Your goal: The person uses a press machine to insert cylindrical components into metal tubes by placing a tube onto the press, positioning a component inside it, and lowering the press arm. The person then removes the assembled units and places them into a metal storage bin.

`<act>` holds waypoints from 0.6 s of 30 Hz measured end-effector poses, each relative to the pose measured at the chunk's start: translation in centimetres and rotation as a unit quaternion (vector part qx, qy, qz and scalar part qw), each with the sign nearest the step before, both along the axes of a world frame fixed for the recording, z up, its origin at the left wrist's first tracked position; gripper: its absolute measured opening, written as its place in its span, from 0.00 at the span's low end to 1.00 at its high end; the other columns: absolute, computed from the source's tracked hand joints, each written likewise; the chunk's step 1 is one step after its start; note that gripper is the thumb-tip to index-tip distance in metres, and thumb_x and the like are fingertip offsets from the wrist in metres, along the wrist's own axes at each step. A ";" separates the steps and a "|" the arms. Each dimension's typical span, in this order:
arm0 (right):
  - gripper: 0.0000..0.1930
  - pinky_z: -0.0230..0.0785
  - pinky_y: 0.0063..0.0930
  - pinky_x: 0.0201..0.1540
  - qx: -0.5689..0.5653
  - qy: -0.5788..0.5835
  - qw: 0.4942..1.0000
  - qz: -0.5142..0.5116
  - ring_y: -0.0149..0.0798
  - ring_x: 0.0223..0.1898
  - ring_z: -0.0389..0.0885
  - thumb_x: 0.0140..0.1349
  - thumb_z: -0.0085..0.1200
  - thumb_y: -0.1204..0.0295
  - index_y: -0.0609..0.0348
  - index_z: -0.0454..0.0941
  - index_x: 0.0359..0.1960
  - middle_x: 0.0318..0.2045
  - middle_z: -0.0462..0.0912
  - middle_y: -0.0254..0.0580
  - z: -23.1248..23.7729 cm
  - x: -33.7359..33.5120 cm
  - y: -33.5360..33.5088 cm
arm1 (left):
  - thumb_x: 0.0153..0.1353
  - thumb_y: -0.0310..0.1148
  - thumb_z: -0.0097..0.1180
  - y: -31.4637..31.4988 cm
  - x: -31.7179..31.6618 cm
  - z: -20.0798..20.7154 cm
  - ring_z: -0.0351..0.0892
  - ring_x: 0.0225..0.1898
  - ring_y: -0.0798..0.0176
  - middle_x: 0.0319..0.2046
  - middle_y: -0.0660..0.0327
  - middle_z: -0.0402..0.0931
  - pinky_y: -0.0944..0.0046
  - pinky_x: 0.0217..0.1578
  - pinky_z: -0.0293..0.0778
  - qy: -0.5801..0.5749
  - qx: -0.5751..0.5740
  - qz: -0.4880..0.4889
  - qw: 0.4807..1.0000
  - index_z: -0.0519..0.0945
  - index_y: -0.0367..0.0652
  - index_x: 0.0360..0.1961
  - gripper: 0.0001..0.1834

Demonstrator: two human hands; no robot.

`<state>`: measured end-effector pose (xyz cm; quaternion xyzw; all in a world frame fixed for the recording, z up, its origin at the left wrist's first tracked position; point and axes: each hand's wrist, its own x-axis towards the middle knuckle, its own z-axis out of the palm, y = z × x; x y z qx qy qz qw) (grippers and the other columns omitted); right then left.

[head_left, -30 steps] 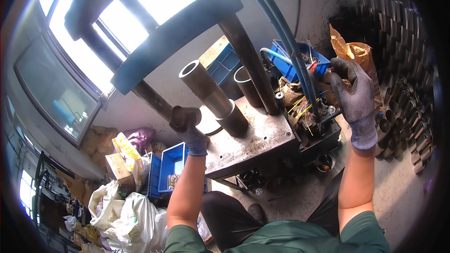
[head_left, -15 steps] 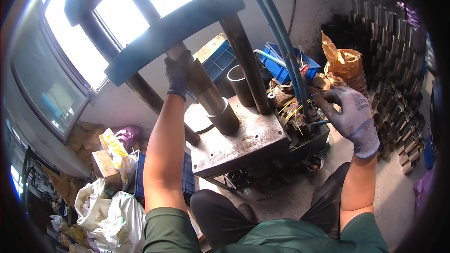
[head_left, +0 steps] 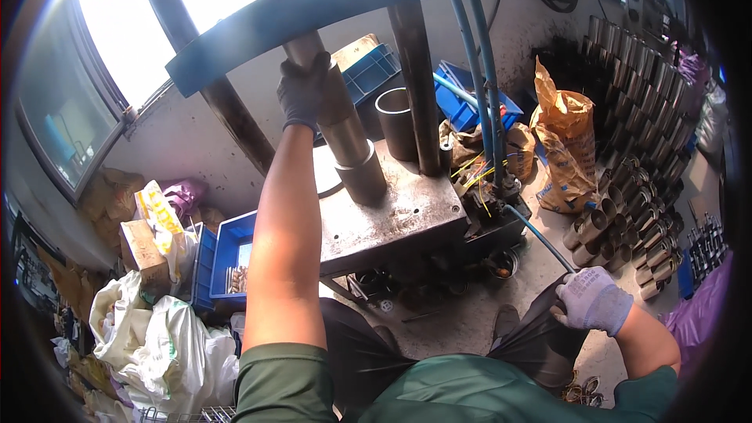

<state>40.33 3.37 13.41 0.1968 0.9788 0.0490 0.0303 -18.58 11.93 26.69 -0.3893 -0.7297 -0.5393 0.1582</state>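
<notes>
My left hand (head_left: 304, 92), in a dark glove, is wrapped round the upper part of a steel cylinder (head_left: 338, 124) below the press's dark crossbar (head_left: 301, 19). The cylinder's lower end meets a wider metal sleeve (head_left: 362, 176) on the press's steel bed (head_left: 399, 215). Low on the right, my right hand (head_left: 591, 300), in a pale grey glove, is closed at the end of a thin blue lever (head_left: 542, 241). That lever runs out from the wired mechanism (head_left: 489, 188) beside the bed. The palm hides the lever's tip.
Another open metal sleeve (head_left: 397, 121) stands behind, next to a press column (head_left: 415, 86). Blue crates (head_left: 223, 251) and white sacks (head_left: 168, 345) lie to the left. On the right are a brown paper sack (head_left: 568, 149) and stacked metal tubes (head_left: 642, 102).
My right hand has come down and toward me from beside the mechanism, and more of the blue lever shows. My left hand stays on the cylinder. The whole view has shifted.
</notes>
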 end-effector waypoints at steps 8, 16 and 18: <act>0.18 0.72 0.49 0.37 0.009 0.017 0.982 -0.186 0.53 0.33 0.83 0.60 0.62 0.54 0.56 0.80 0.26 0.26 0.82 0.46 -2.1 -1.9 -4.2 | 0.52 0.70 0.62 -0.7 0.3 0.4 0.82 0.54 0.32 0.47 0.33 0.82 0.44 0.56 0.75 -0.004 -0.025 0.013 1.000 0.74 0.31 0.54 0.48; 0.16 0.70 0.48 0.36 0.081 0.194 0.969 -0.129 0.54 0.32 0.80 0.59 0.65 0.59 0.57 0.77 0.24 0.27 0.80 0.48 -6.2 -0.1 -3.4 | 0.50 0.71 0.65 0.1 -0.6 -1.0 0.83 0.54 0.35 0.48 0.39 0.84 0.44 0.55 0.76 -0.011 -0.004 -0.004 1.000 0.75 0.37 0.55 0.48; 0.16 0.70 0.49 0.36 0.060 0.198 0.968 -0.143 0.55 0.31 0.79 0.58 0.66 0.59 0.57 0.77 0.23 0.27 0.79 0.48 -6.7 0.4 -3.3 | 0.49 0.71 0.66 0.3 -0.6 -1.4 0.83 0.53 0.35 0.48 0.39 0.84 0.44 0.55 0.76 -0.011 0.003 -0.006 1.000 0.75 0.37 0.55 0.48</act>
